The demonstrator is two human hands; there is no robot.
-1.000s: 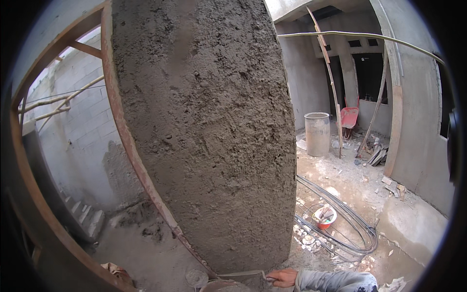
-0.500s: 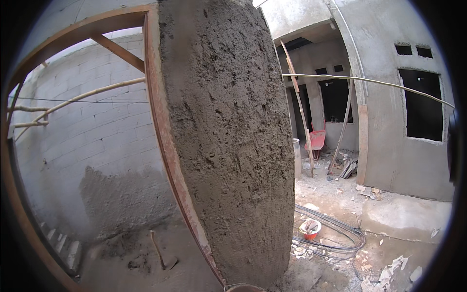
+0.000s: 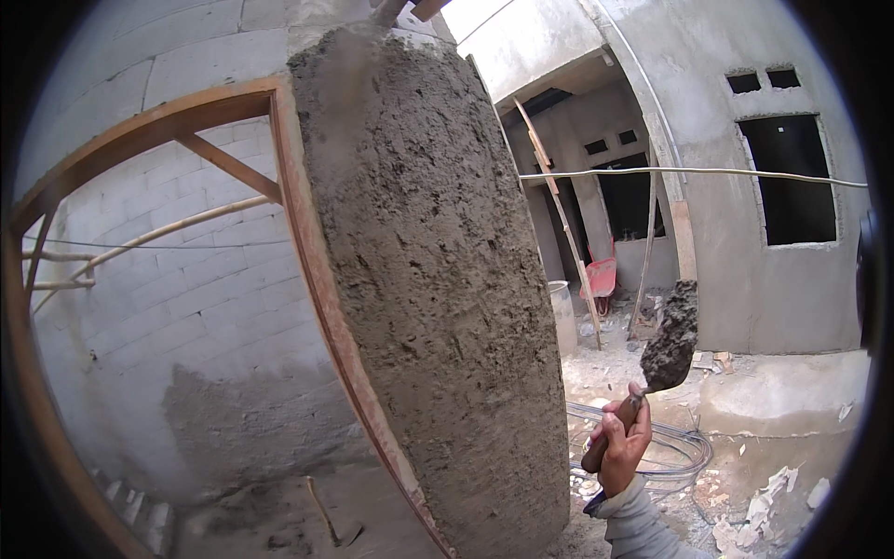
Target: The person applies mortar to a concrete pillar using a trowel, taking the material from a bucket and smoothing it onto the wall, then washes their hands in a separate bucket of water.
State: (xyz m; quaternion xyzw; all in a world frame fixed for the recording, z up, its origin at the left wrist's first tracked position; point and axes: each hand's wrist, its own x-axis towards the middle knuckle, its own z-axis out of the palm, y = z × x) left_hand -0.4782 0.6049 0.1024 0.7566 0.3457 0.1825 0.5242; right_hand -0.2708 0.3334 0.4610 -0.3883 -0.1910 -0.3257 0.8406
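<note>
Right hand (image 3: 622, 458): closed snugly round a trowel (image 3: 629, 411), fingers curled over the wooden handle (image 3: 593, 456) with no obvious slack
Trowel vs grip: the handle ran slantwise through the fist, butt poking out lower left, while the blade stuck out past the top, up and to the right
Load: a dark, lumpy pile of wet mortar (image 3: 672, 340) covered most of the blade — so all the muck sat well clear of the fingers
Sleeve (image 3: 641, 522): grey, coming in from the lower edge
Left hand: out of shot, so I couldn't tell what its grip was doing
Wall section (image 3: 438, 279): rough grey mortar all over, left of the trowel and apart from it in this view
Door frame (image 3: 315, 298): brown wood, running along the left edge of that wall
Behind the hand: coiled black hose (image 3: 687, 456) on rubble-strewn ground, plus a red wheelbarrow (image 3: 601, 277) further back — nothing fancy
</note>
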